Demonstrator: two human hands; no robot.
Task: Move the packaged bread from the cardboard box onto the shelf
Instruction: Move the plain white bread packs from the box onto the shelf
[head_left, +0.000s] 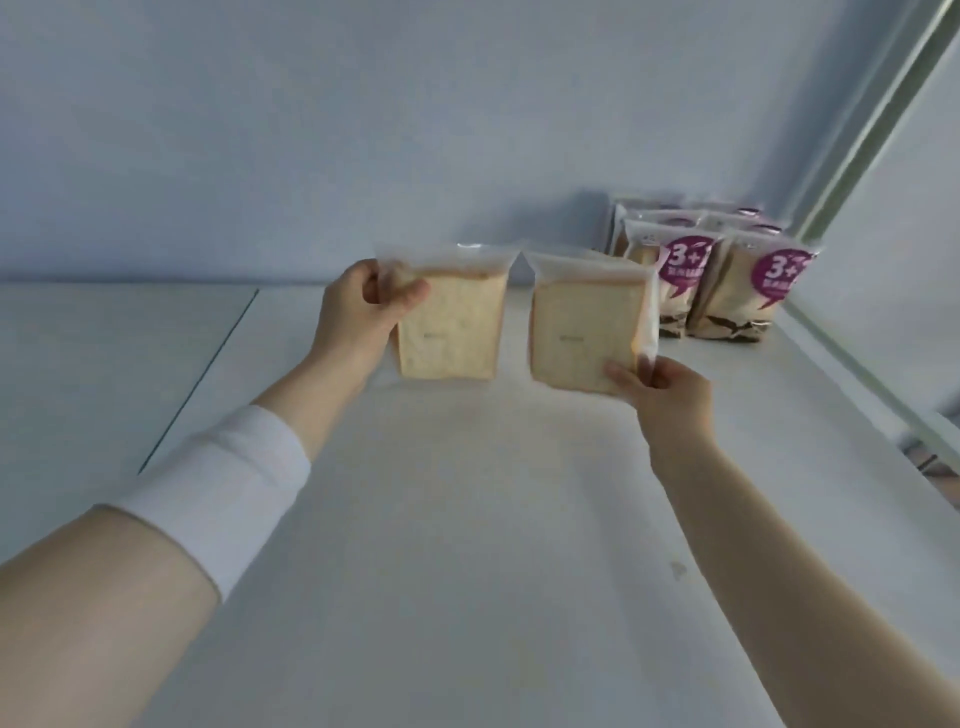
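Note:
My left hand (361, 312) grips the top left corner of a clear bread packet (452, 322), which stands upright over the white shelf (467, 519). My right hand (662, 392) pinches the lower right corner of a second bread packet (582, 332), held just right of the first with a narrow gap between them. Both show the plain slice side. Several bread packets with purple labels (727, 280) stand in rows at the shelf's back right corner. The cardboard box is out of view.
A pale wall (363, 130) closes the shelf at the back. A white upright frame (872, 156) and a side rail (883, 384) bound the shelf on the right. A seam (202, 374) splits the shelf board on the left.

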